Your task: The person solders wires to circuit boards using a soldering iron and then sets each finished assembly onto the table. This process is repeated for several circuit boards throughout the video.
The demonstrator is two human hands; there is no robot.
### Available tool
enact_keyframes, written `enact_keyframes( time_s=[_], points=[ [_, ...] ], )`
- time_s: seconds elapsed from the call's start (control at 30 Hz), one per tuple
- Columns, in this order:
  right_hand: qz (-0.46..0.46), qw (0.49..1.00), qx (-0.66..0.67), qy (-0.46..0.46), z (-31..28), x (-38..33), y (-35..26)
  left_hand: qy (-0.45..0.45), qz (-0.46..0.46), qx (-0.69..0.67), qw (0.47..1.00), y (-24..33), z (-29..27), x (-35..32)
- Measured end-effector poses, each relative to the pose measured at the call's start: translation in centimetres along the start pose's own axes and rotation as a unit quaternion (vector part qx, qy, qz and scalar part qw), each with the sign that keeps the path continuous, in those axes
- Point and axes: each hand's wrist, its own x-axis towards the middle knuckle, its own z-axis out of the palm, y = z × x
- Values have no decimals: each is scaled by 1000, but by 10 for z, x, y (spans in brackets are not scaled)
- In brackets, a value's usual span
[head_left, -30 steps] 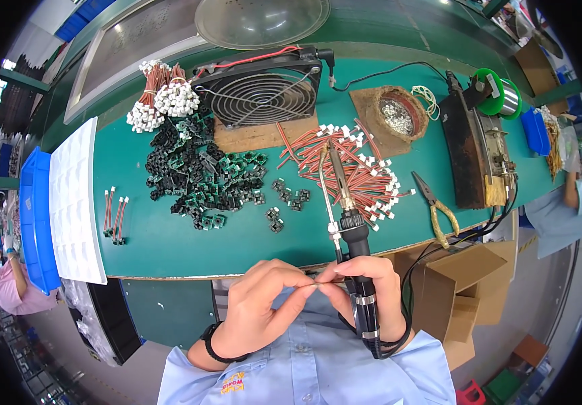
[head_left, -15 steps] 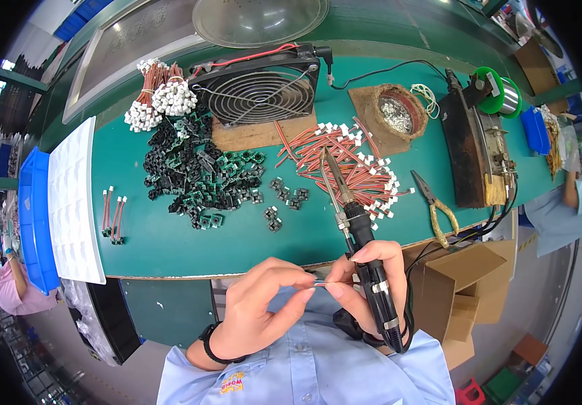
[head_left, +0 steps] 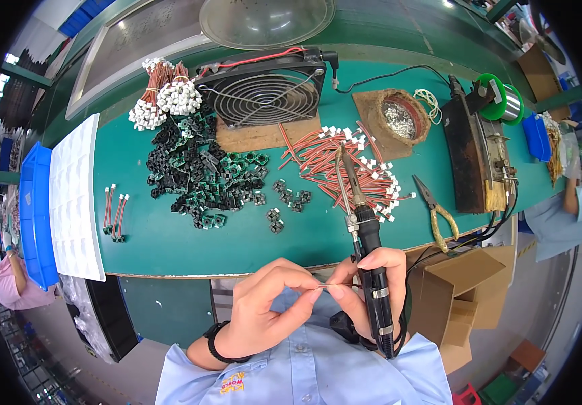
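Black soldering iron [head_left: 372, 270], green table [head_left: 237, 236], red wires [head_left: 331, 162], blue tray [head_left: 31, 216].

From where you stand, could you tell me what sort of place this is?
Probably an electronics assembly workshop: a soldering iron in the right hand, a heap of red wire leads and a fume fan on a green bench.

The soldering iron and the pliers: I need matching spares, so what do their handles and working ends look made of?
Soldering iron, held in the right hand: matte black grip, probably plastic or rubber; slim shaft and tip look like dull grey metal. Pliers on the green table: glossy yellow handle sleeves, likely plastic; dark jaws look like steel, though they are small in the picture.
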Motion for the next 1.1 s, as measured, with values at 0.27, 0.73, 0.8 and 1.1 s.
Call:
enact_keyframes(
  time_s=[0.27,0.73,0.8,1.1],
  points=[
    [-15,1000,-8,21,3,-1,0,19,43,40,998,-1,1,0],
    [-2,998,-54,-31,-4,2,-5,-39,238,294,925,-2,-16,10],
    [-1,998,-58,-34,-5,2,-5,-51,261,318,910,-1,-17,12],
    [8,997,-63,-40,-6,1,-8,-38,294,370,880,-2,-15,8]
  ],
)
